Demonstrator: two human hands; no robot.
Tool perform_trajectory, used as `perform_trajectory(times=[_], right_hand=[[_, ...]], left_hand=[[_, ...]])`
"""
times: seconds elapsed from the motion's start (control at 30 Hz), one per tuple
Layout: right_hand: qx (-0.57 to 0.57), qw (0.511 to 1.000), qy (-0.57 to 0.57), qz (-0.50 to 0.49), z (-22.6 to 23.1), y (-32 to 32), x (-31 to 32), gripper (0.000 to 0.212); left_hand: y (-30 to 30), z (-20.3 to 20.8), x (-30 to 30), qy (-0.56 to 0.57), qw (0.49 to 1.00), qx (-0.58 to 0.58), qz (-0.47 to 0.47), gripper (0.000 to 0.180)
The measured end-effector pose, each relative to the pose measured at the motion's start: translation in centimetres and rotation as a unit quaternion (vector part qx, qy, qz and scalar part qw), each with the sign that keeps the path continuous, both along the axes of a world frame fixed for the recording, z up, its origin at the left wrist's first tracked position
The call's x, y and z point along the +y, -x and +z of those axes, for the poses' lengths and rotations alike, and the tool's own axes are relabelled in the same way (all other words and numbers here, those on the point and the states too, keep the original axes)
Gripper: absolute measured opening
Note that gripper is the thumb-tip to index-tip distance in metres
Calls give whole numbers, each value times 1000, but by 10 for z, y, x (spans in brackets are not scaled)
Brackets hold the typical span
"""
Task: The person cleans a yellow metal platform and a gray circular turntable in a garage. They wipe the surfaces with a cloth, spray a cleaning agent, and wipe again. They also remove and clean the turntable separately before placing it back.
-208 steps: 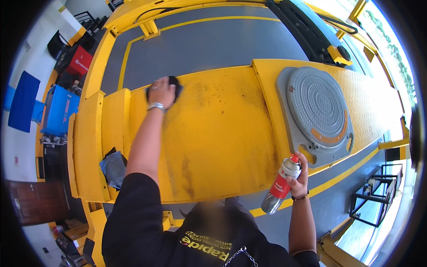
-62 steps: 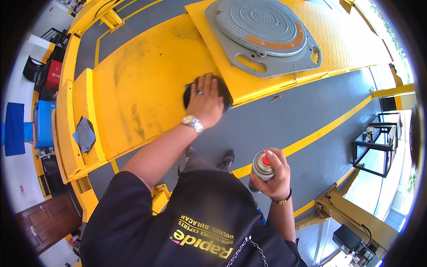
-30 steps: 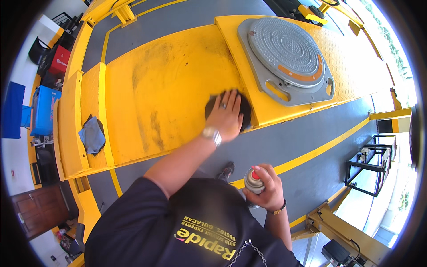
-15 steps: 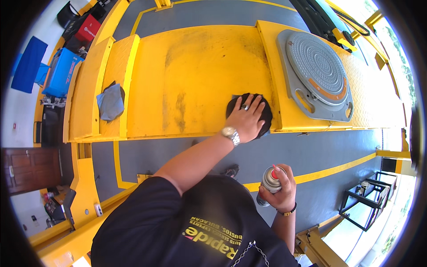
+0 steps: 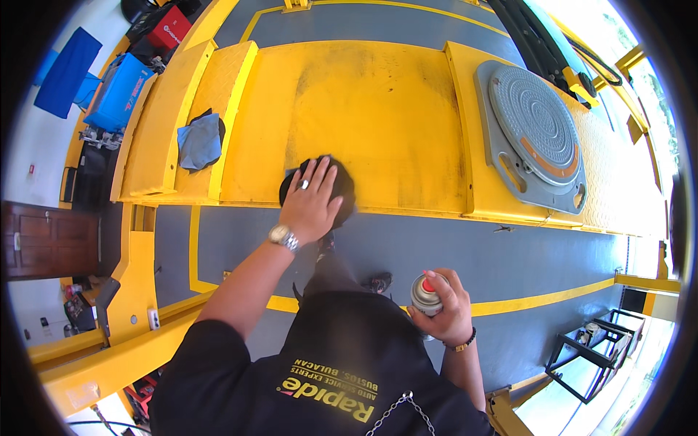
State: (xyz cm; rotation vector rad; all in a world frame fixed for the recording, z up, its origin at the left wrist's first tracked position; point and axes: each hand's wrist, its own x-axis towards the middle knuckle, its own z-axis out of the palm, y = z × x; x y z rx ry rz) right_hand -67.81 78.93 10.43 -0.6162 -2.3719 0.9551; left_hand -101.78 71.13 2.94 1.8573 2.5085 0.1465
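Note:
My left hand [image 5: 311,205] lies flat with fingers spread on a black cloth [image 5: 343,190], pressing it against the yellow steel platform [image 5: 378,145] near its front edge. A bit of grey-blue shows at the cloth's left side. In front of my body, my right hand [image 5: 449,309] is closed around a spray can [image 5: 424,298] with a red nozzle, its forefinger by the nozzle. Dark smudges mark parts of the platform's surface. To the left, a folded blue-grey cloth [image 5: 198,143] with a dark one under it rests on the platform's raised strip.
A round grey turntable plate [image 5: 538,127] sits on the platform's right part. Below the platform lies a grey floor with a yellow line [image 5: 538,298]. A black metal frame [image 5: 592,352] stands at lower right. Yellow lift beams [image 5: 134,356] run along the left.
My left hand and the black cloth have slid left across the platform, over where a dark smudge showed. The right hand with the spray can has shifted slightly left. The view has also shifted.

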Motion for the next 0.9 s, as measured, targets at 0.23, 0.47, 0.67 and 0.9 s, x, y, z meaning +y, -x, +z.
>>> perform_trajectory(times=[0.23, 0.47, 0.67, 0.9], right_hand=[[-50, 994, -62, 69, 15, 63, -13, 61], [-20, 990, -102, 99, 25, 110, -29, 61], [-22, 991, -89, 94, 35, 120, -28, 60], [-46, 982, -105, 149, 45, 127, -28, 62]], left_hand=[[132, -3, 52, 19, 985, 26, 170, 62], [192, -17, 51, 5, 984, 0, 177, 58], [205, -29, 20, -48, 958, 6, 283, 55], [200, -27, 17, -54, 964, 5, 260, 54]])
